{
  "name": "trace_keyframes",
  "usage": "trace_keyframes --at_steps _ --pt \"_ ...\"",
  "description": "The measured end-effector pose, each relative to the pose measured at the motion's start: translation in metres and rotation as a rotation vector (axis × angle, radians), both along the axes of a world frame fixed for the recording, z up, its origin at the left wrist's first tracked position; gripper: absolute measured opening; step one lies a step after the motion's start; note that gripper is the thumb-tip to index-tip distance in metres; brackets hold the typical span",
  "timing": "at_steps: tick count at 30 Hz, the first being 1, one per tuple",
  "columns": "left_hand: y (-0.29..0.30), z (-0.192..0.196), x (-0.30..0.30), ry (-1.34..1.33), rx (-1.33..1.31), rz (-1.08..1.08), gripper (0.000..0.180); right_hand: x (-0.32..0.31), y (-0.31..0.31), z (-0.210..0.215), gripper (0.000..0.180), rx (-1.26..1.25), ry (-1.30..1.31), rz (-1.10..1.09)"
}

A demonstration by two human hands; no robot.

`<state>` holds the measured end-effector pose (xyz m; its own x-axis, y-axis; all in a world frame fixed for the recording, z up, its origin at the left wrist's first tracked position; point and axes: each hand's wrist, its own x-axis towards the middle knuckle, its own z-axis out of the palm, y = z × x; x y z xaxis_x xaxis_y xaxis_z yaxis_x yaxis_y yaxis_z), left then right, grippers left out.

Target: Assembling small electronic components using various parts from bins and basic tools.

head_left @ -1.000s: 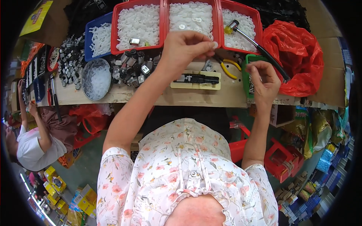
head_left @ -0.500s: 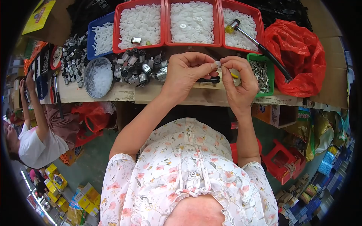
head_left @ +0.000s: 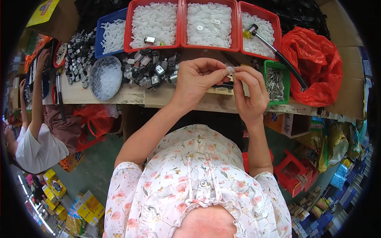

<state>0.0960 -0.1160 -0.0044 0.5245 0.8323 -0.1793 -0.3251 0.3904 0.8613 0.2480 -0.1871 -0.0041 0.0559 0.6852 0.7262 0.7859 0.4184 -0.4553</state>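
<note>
Above the near edge of the worktable [head_left: 158,99], my two hands meet fingertip to fingertip. Pinched between thumb and forefinger of my left hand [head_left: 197,82] is a small white plastic piece [head_left: 230,70], roundish and translucent. The thumb and fingers of my right hand [head_left: 251,92] touch its other side, and they hide part of it. Under the hands lies a dark part [head_left: 226,84], mostly covered. Left of them is a pile of small silver-and-black motors [head_left: 152,70]. A green tray [head_left: 289,92] of metal pins stands just right of my right hand.
Red trays [head_left: 183,29] of white plastic pieces line the back, beside a blue tray [head_left: 98,35]. A hammer [head_left: 286,62] leans over the right one toward a red plastic bag [head_left: 311,53]. A metal bowl [head_left: 92,81] holds white pieces. At far left a co-worker [head_left: 37,148] reaches over the table.
The white piece now shows a rounder face between my fingertips. My right hand's fingers have shifted slightly around it. The whole view has moved a little.
</note>
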Motion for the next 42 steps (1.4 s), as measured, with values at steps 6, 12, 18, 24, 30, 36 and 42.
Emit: trace_keyframes --at_steps 6,12,18,24,30,36,42 --pt "-0.002 0.0 0.002 0.013 -0.008 0.005 0.014 0.002 -0.002 -0.002 0.026 -0.027 0.007 0.003" --pt "-0.004 -0.003 0.004 0.008 -0.02 -0.028 0.013 0.005 -0.004 -0.006 0.026 -0.013 -0.005 -0.008" --pt "-0.007 -0.012 -0.001 0.087 0.203 0.008 0.017 0.009 -0.006 0.0 0.022 -0.158 0.299 0.063" --pt "-0.009 -0.012 -0.015 0.211 0.545 -0.011 0.017 0.006 -0.007 0.001 0.015 -0.331 0.336 0.088" --pt "-0.004 -0.012 -0.031 0.415 0.879 0.018 0.032 -0.004 -0.008 0.002 0.012 -0.364 0.309 0.141" --pt "-0.003 -0.024 -0.04 0.521 1.042 0.069 0.038 -0.009 -0.009 -0.011 0.015 -0.438 0.333 0.195" --pt "-0.009 -0.034 -0.051 0.674 1.34 0.144 0.037 -0.006 0.002 -0.023 0.015 -0.38 0.005 0.133"
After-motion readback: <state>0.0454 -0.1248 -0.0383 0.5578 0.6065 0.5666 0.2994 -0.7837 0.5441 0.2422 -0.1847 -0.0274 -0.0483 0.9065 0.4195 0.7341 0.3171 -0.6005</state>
